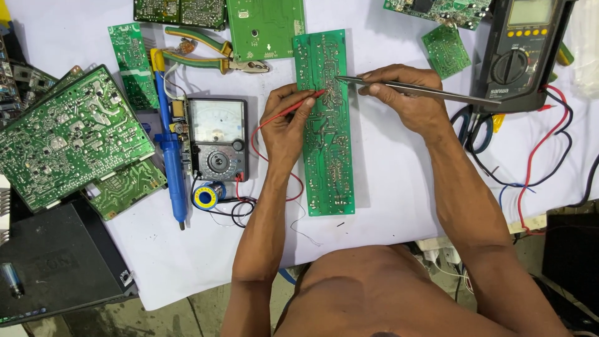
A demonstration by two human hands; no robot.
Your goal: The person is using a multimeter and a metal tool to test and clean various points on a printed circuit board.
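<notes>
— Where does the long green circuit board (324,125) sit?

— Centre of the frame, flat on the white sheet (387,187), solder side up. Its long axis runs top to bottom of the picture, one short end toward the upper edge, the other toward the person's chest.

— And the hands?

— One on each long edge, both up by the board's upper half. The left hand (286,122) lies along the left edge with its fingers closed around a red test probe (302,103); the probe slants up and to the right, its tip on the board just left of the midline. The right hand (402,93) comes in from the right edge, pinched shut on a slim grey probe (412,88), which lies nearly level and points left.

— How close are the tips?

— Near each other, both on the upper third of the board (whether they share a solder pad is too fine to tell). Neither hand is clearly nearer; the two tips approach from opposite sides.

— Anything else around?

— An analogue meter (217,138) just left of the left hand, its red lead (259,150) curling under the wrist. A blue solder sucker (170,150) lies beside it, green-handled pliers (206,53) at upper left, and a dark digital multimeter (521,53) at upper right.
</notes>
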